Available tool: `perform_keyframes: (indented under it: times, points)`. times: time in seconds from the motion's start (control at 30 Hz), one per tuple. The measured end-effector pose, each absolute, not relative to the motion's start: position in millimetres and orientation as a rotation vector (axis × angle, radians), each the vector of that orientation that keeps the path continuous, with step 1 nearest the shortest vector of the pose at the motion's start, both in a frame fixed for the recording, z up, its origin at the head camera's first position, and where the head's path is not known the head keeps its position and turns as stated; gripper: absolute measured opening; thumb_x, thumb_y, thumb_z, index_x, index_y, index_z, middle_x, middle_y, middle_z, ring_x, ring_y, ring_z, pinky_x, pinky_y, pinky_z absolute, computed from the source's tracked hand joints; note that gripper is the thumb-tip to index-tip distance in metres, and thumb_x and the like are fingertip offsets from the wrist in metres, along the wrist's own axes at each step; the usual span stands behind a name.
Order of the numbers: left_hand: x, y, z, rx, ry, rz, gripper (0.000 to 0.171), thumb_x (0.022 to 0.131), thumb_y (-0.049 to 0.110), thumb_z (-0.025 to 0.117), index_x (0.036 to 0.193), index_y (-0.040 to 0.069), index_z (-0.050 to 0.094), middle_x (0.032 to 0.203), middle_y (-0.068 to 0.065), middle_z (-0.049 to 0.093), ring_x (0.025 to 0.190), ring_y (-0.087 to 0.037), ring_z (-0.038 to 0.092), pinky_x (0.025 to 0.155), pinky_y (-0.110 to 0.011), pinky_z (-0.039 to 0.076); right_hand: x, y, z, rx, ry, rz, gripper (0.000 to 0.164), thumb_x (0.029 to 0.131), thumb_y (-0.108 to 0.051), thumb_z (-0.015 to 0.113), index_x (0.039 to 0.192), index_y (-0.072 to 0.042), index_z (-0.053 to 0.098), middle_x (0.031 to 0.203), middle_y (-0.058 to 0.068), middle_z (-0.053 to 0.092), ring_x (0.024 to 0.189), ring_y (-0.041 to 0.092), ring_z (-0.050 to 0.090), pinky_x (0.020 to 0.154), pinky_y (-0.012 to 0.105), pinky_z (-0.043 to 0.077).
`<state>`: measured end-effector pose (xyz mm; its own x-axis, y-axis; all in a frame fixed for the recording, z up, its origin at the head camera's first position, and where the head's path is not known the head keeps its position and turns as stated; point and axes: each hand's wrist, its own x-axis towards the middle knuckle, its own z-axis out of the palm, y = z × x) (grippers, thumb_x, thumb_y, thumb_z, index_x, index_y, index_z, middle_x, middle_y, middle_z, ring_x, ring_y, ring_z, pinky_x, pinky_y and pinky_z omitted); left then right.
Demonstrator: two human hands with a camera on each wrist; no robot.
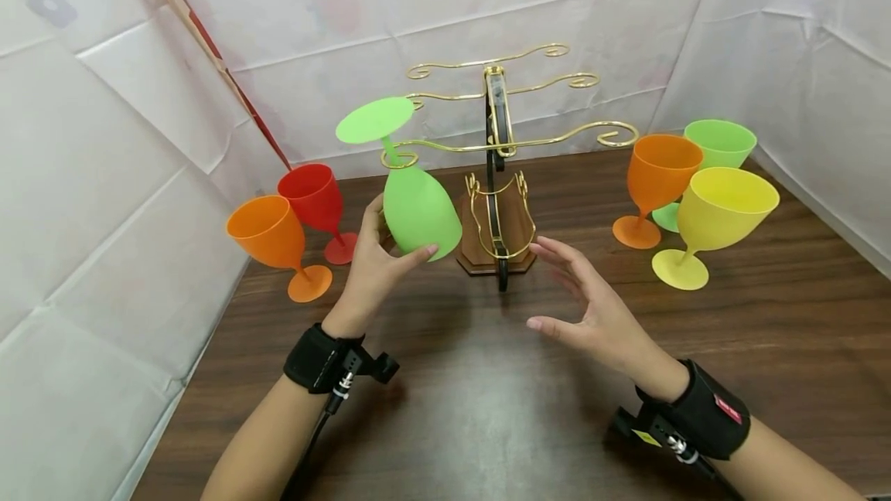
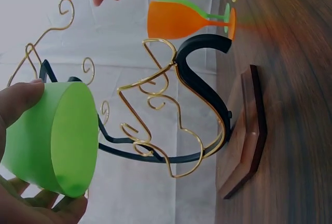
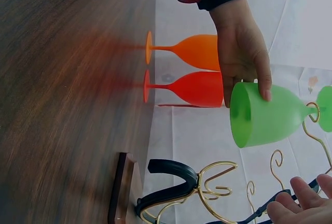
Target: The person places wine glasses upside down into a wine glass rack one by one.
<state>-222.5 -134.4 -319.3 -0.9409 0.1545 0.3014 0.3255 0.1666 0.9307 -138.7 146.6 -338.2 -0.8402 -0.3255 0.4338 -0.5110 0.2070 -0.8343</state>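
Observation:
My left hand (image 1: pixel 373 265) grips the bowl of a light green plastic goblet (image 1: pixel 421 211), thumb on one side and fingers on the other. The goblet hangs upside down and tilted, its round foot up. Its stem passes by the curled left end of the lowest gold wire arm on a wine glass rack (image 1: pixel 496 110). In the left wrist view the goblet's open mouth (image 2: pixel 75 138) faces the rack's black curved frame (image 2: pixel 194 68). To the right of the rack, my right hand (image 1: pixel 597 314) is held up with fingers spread, holding nothing.
Upright on the dark wooden table (image 1: pixel 480 400), an orange goblet (image 1: pixel 271 234) and a red goblet (image 1: pixel 313 198) stand left. Right of the rack stand another orange goblet (image 1: pixel 660 176), a green goblet (image 1: pixel 724 147) and a yellow goblet (image 1: pixel 720 211). A patterned cloth wall (image 1: pixel 626 6) rises behind.

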Motion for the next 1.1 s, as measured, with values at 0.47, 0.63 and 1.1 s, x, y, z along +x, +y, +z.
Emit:
perform_keyframes:
  times: [0.47,0.63,1.1]
  points:
    - [-218.5,-136.5,-331.2,-0.556,-2.406,-1.806,0.089,0.074,0.011,0.080,0.144,0.022,0.027,0.140,0.000,0.036,0.124,-0.023,0.043,0.099,-0.044,0.042,-143.1,145.2,-340.0,0.814,-2.321,1.729,0.082,0.078,-0.001,0.075,0.146,-0.011,0.029,0.145,0.008,0.037,0.134,0.015,0.032,0.107,0.015,0.027]
    - [-212.0,-135.0,-324.1,-0.525,-2.455,-1.824,0.090,0.074,0.005,0.079,0.145,0.016,0.025,0.142,-0.006,0.034,0.126,-0.025,0.039,0.103,-0.045,0.039,-143.7,145.0,-340.3,0.817,-2.320,1.733,0.081,0.079,-0.002,0.074,0.146,-0.013,0.030,0.145,0.009,0.037,0.134,0.014,0.032,0.107,0.016,0.027]
    - [-218.0,-149.1,-337.2,-0.545,-2.469,-1.757,0.093,0.075,0.013,0.081,0.147,0.023,0.023,0.138,-0.004,0.038,0.127,-0.021,0.038,0.109,-0.045,0.031,-147.0,143.5,-340.5,0.799,-2.342,1.721,0.080,0.079,-0.004,0.074,0.145,-0.013,0.030,0.145,0.008,0.038,0.134,0.015,0.033,0.109,0.034,0.028]
